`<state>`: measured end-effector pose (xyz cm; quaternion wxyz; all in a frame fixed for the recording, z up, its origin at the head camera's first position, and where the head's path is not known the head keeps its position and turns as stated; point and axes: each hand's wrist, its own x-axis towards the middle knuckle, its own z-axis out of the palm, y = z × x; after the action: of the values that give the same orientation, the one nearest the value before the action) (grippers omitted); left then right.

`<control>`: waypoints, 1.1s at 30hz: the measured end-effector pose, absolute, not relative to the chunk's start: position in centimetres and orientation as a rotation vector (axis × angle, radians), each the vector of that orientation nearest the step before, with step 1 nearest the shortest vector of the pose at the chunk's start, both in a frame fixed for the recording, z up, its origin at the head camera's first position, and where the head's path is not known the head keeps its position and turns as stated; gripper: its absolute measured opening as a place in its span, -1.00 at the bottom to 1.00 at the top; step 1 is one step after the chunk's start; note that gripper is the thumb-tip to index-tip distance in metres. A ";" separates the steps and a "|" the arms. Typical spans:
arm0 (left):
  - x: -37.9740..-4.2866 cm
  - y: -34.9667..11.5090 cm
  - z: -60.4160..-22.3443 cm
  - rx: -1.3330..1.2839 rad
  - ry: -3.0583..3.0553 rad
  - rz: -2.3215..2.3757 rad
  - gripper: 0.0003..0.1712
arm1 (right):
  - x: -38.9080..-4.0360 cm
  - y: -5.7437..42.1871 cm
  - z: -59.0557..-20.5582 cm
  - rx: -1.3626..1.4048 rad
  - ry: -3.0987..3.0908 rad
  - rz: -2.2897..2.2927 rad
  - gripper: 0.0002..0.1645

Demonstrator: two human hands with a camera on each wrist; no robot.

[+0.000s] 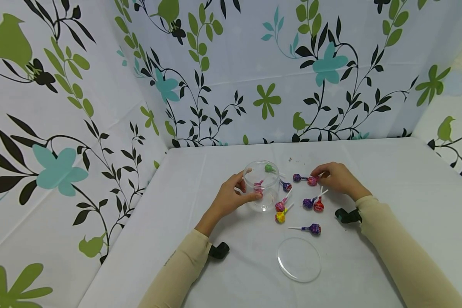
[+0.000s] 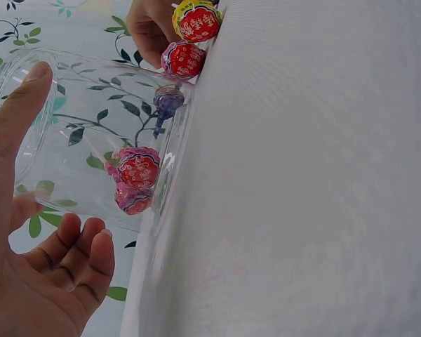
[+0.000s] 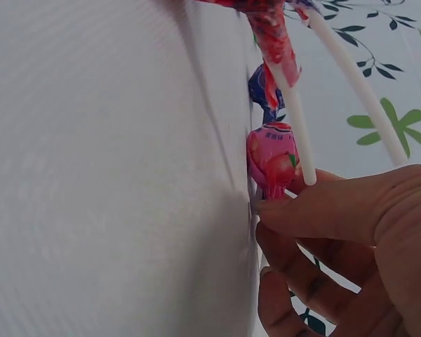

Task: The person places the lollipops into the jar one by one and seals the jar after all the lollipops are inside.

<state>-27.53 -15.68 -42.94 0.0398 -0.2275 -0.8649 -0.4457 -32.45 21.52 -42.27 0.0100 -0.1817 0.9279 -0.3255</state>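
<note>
My left hand (image 1: 231, 196) holds a clear jar (image 1: 268, 201) upright on the white table, thumb on the near side and fingers around the far side. Inside, pink lollipops (image 2: 138, 168) show through the wall. A green lollipop (image 1: 269, 168) also appears through the jar; whether it is inside, I cannot tell. To the right, my right hand (image 1: 338, 177) pinches a pink lollipop (image 3: 272, 158) just below its wrapped head, low at the tabletop. Touching or very near that one is a purple lollipop (image 1: 297, 177). The pinched stick is mostly hidden by the fingers.
Between the hands lie a yellow lollipop (image 1: 279, 217), a pink-red one (image 1: 279, 206), a red one (image 1: 318, 205) and several purple ones, including one nearer me (image 1: 315, 229). A clear round lid (image 1: 299, 260) lies at the front. Patterned cloth (image 1: 231, 85) walls the back and sides.
</note>
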 end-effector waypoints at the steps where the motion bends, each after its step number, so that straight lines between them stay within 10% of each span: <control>1: -27.5 -15.7 -43.0 -0.694 -2.650 -1.368 -0.04 | -32.5 21.6 -42.4 -0.568 2.900 -1.014 -0.70; 33: -27.7 -15.6 -43.0 -0.684 -2.659 -1.346 -0.04 | -32.0 20.9 -40.9 -0.590 2.983 -1.058 -0.81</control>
<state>-27.67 -15.57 -43.04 0.0421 -0.2236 -0.8688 -0.4399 -32.05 20.90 -40.88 -0.0391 -0.1832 0.9258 -0.3284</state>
